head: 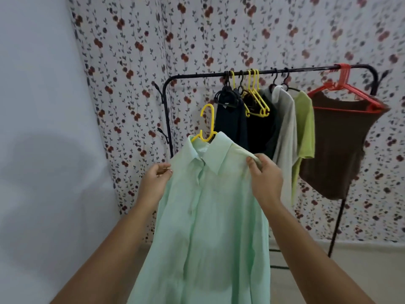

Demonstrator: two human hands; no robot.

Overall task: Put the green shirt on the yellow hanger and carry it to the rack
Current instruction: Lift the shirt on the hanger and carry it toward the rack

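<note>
A pale green collared shirt [206, 227] hangs in front of me on a yellow hanger [207, 123], whose hook sticks up above the collar. My left hand [156, 179] grips the shirt's left shoulder. My right hand [266, 177] pinches the right shoulder. The black clothes rack [195, 76] stands just behind, its bar higher than the hook. The hook touches nothing.
On the rack hang dark garments [232, 121], empty yellow hangers [256, 95], a white shirt [283, 132], a lime top [303, 126] and a brown top [341, 145] on a red hanger [344, 88]. A floral curtain [219, 36] is behind. A plain wall [43, 128] is on the left.
</note>
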